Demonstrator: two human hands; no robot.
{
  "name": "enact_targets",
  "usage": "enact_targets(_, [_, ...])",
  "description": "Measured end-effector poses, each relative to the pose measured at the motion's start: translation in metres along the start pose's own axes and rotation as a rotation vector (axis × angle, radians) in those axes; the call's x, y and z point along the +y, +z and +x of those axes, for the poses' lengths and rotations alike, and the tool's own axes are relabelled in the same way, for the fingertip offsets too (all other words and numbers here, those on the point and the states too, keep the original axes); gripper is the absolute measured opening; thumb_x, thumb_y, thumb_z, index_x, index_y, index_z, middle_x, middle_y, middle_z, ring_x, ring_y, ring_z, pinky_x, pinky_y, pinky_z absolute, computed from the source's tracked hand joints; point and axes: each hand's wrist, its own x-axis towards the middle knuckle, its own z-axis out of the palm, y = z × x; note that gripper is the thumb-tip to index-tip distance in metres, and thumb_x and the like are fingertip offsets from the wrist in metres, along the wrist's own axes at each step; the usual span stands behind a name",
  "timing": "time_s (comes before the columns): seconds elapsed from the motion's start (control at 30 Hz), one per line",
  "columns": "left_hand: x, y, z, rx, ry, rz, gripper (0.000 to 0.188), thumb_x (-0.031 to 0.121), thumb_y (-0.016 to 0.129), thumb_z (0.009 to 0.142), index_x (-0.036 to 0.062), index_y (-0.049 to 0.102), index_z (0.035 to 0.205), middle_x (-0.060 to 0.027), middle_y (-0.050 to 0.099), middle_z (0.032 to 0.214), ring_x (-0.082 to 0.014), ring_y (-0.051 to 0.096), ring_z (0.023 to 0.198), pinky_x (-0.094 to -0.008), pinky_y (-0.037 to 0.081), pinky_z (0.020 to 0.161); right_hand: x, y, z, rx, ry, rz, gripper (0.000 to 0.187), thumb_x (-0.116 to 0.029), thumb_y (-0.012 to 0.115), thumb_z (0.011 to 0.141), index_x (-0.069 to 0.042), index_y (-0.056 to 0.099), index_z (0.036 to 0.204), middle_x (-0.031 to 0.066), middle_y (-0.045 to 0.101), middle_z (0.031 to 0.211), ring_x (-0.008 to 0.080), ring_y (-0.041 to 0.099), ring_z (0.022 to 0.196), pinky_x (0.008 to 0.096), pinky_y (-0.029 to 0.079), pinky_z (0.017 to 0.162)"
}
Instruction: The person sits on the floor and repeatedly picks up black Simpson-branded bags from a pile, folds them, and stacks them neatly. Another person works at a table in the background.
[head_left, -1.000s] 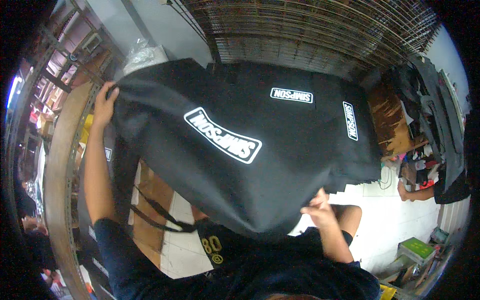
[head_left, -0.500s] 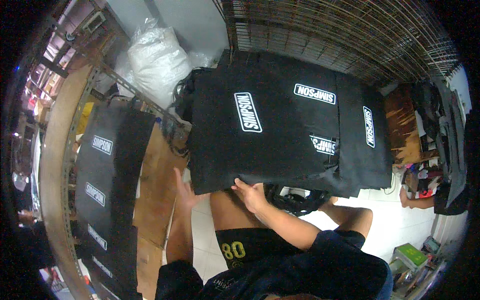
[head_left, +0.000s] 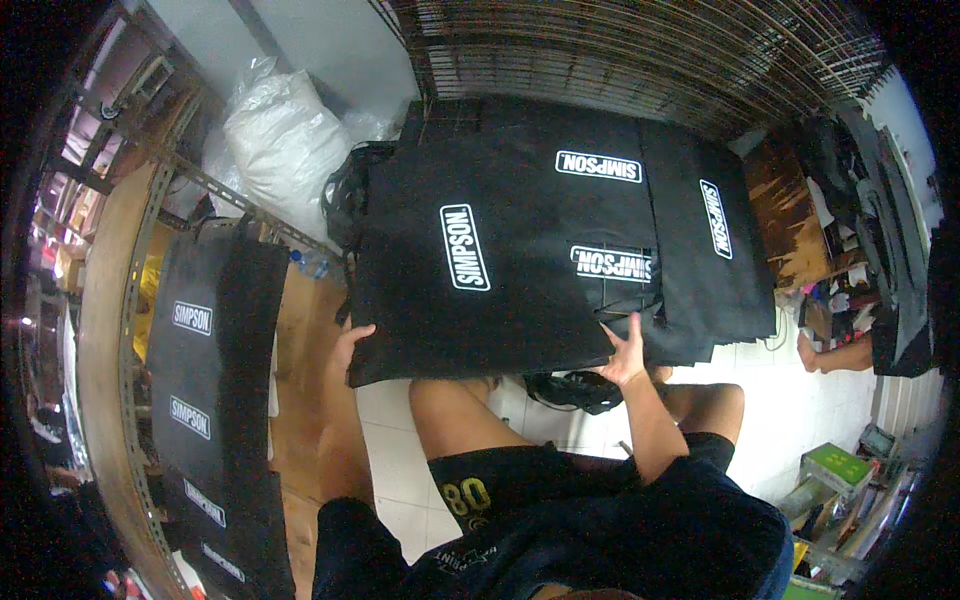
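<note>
A broad pile of flat black fabric bags (head_left: pixel 520 210) with white printed labels lies in front of me. My left hand (head_left: pixel 347 350) pinches the near left corner of the top bag (head_left: pixel 420 335), thumb above and the other fingers hidden beneath. At the near edge, my right hand (head_left: pixel 626 356) touches the cloth with thumb and a finger spread apart; its other fingers are partly hidden. Between that hand and a label, the cloth looks creased. Black strap loops (head_left: pixel 570 390) hang below the near edge, and more bunch at the pile's left side.
More labelled black fabric (head_left: pixel 225 340) lies on a wooden board to my left, beside a metal shelf frame (head_left: pixel 150 220). A white plastic sack (head_left: pixel 275 135) stands behind. Wire racks (head_left: pixel 640 50) rise at the back. Another person's hand or foot (head_left: pixel 830 354) shows at right.
My right hand has slid right along the near edge, its fingers now apart. My left hand, open beside the corner before, has moved up and closed on it.
</note>
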Motion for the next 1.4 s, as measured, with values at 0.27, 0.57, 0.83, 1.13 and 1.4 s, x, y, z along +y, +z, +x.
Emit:
enact_targets(0.27, [0.119, 0.030, 0.016, 0.050, 0.138, 0.516, 0.086, 0.010, 0.060, 0.063, 0.0100, 0.024, 0.141, -0.0130, 0.052, 0.116, -0.0254, 0.056, 0.098, -0.0342, 0.046, 0.085, 0.007, 0.088, 0.025, 0.027, -0.131, -0.856, 0.068, 0.006, 0.051, 0.076, -0.016, 0.034, 0.139, 0.0091, 0.045, 0.133, 0.0230, 0.045, 0.119, 0.0361, 0.040, 0.097])
enact_targets(0.57, [0.212, 0.015, -0.003, -0.077, 0.307, 0.379, 0.098, 0.005, 0.059, 0.057, 0.0100, 0.015, 0.145, -0.0141, 0.046, 0.130, -0.0285, 0.052, 0.108, -0.0331, 0.040, 0.095, -0.001, 0.174, 0.006, -0.249, -0.452, -0.776, 0.074, 0.011, 0.050, 0.076, -0.018, 0.030, 0.142, 0.0066, 0.039, 0.139, 0.0192, 0.043, 0.122, 0.0287, 0.032, 0.102])
enact_targets(0.83, [0.146, -0.038, 0.067, 0.054, 0.266, 0.624, 0.089, 0.001, 0.063, 0.065, 0.0111, 0.022, 0.144, -0.0123, 0.040, 0.137, -0.0244, 0.044, 0.120, -0.0308, 0.034, 0.099, 0.030, 0.110, 0.065, 0.024, -0.654, -1.029, 0.080, 0.010, 0.055, 0.077, -0.015, 0.019, 0.144, 0.0089, 0.019, 0.148, 0.0210, 0.023, 0.133, 0.0291, 0.022, 0.106])
enact_targets(1.13, [0.066, -0.075, 0.202, 0.387, 0.119, 0.948, 0.067, 0.001, 0.064, 0.077, 0.0076, 0.035, 0.138, -0.0134, 0.045, 0.134, -0.0243, 0.047, 0.118, -0.0309, 0.036, 0.097, 0.048, 0.073, 0.168, 0.253, -0.724, -1.067, 0.072, 0.007, 0.054, 0.082, -0.012, 0.020, 0.143, 0.0166, 0.035, 0.139, 0.0239, 0.037, 0.126, 0.0317, 0.030, 0.103])
enact_targets(1.4, [0.047, -0.092, 0.214, 0.377, 0.247, 0.902, 0.065, 0.000, 0.063, 0.073, 0.0033, 0.040, 0.133, -0.0201, 0.043, 0.133, -0.0315, 0.042, 0.122, -0.0364, 0.035, 0.099, 0.063, 0.081, 0.159, 0.530, -0.896, -1.411, 0.063, -0.002, 0.060, 0.079, -0.010, 0.034, 0.135, 0.0264, 0.049, 0.124, 0.0383, 0.051, 0.111, 0.0383, 0.040, 0.096])
